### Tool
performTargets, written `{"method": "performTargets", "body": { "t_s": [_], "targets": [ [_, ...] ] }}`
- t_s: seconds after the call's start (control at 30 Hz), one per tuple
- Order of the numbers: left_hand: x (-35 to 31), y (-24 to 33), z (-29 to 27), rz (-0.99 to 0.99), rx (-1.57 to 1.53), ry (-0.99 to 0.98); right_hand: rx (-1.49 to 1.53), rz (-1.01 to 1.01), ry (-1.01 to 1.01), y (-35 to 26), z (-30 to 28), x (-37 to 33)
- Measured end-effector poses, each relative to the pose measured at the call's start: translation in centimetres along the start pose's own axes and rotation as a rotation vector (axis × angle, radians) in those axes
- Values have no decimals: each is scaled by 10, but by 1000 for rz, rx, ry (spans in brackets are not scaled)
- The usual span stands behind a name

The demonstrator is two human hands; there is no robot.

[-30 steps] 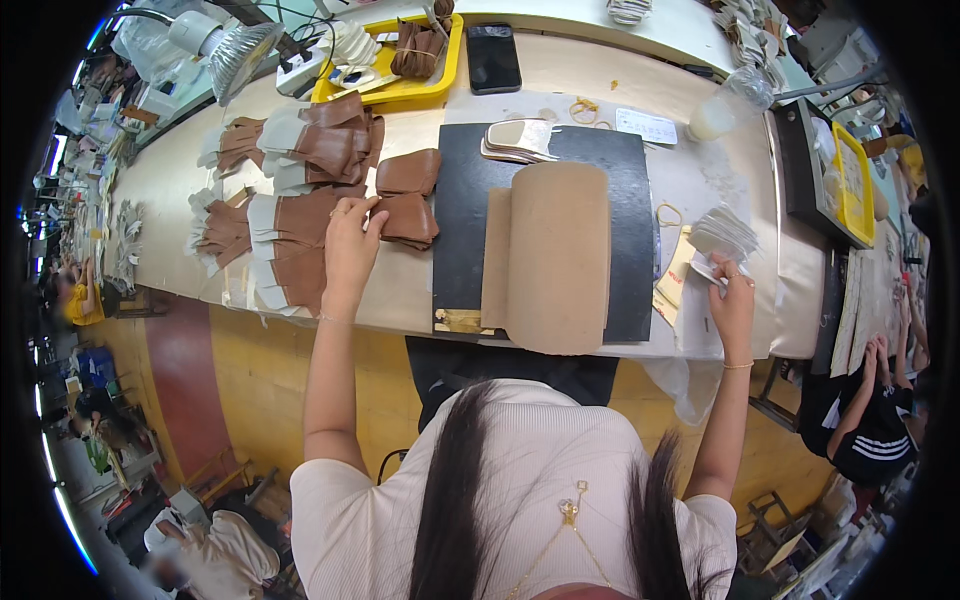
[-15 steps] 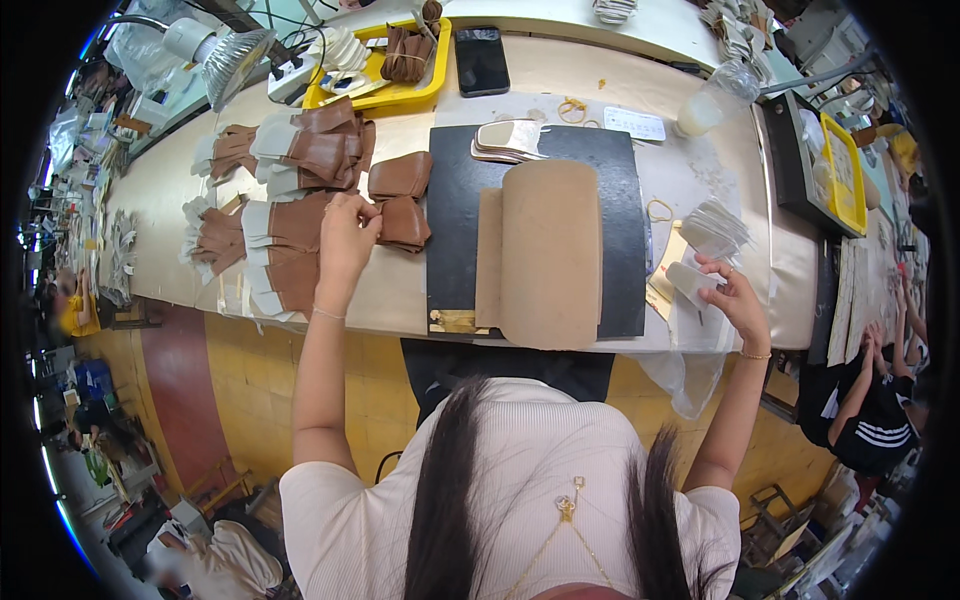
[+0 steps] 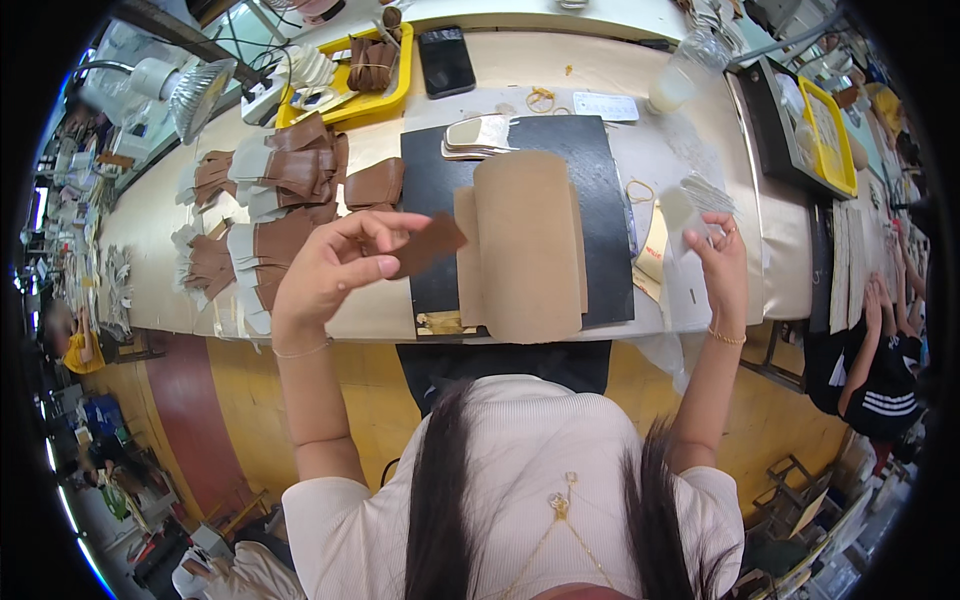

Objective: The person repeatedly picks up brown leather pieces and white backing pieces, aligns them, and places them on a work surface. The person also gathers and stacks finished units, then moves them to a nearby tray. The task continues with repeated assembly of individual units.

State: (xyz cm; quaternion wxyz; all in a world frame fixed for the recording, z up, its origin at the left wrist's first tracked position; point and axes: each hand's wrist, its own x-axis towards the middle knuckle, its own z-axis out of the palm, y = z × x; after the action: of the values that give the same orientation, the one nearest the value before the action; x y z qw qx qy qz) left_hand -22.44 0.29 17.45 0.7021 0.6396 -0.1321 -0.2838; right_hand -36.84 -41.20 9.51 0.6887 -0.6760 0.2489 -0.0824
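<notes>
Between the thumb and fingers of my left hand (image 3: 345, 262) is a small brown leather piece (image 3: 434, 246), raised above the table's left part. My right hand (image 3: 722, 262) pinches a pale grey-white flat piece (image 3: 680, 218) at the right, beside a fanned stack of similar pieces (image 3: 708, 193). In the middle, a curved tan sheet (image 3: 528, 250) lies over a black board (image 3: 430, 190). White-topped cut pieces (image 3: 478, 134) rest on the board's far edge. Fanned brown leather pieces (image 3: 290, 165) with pale ends, and a brown stack (image 3: 374, 186), lie left of the board.
A yellow tray (image 3: 398, 85) with brown bundles and a black phone (image 3: 446, 62) stand at the far side. A lamp (image 3: 198, 100) hangs at the far left. To the right are a plastic bottle (image 3: 680, 80) and a dark box (image 3: 775, 125) with a yellow tray. Another person sits far right.
My left hand has lifted a brown leather piece from the stack and brought it nearer, to the right. My right hand has raised its pale piece slightly. The view has shifted a little.
</notes>
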Motion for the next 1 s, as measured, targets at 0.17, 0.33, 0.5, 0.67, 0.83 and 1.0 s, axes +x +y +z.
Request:
{"method": "performTargets", "body": {
  "t_s": [0.17, 0.33, 0.5, 0.67, 0.83, 1.0],
  "targets": [
    [20, -9, 53, -318, -79, -213, 387, -85, 78, -9, 22, -1],
    [25, -32, 68, -481, -58, -114, 221, -121, 10, -35, 59, -36],
    [15, -42, 64, -489, -120, -104, 43, -2, -210, -44, 109, -65],
    [13, -46, 60, -481, -124, -120, 64, 37, -288, -40, 134, -66],
    [13, -46, 59, -484, -129, -153, 10, 56, -286, -35, 139, -60],
    [13, -47, 58, -480, -130, -149, -50, 25, -262, -31, 140, -60]
  ]
}}
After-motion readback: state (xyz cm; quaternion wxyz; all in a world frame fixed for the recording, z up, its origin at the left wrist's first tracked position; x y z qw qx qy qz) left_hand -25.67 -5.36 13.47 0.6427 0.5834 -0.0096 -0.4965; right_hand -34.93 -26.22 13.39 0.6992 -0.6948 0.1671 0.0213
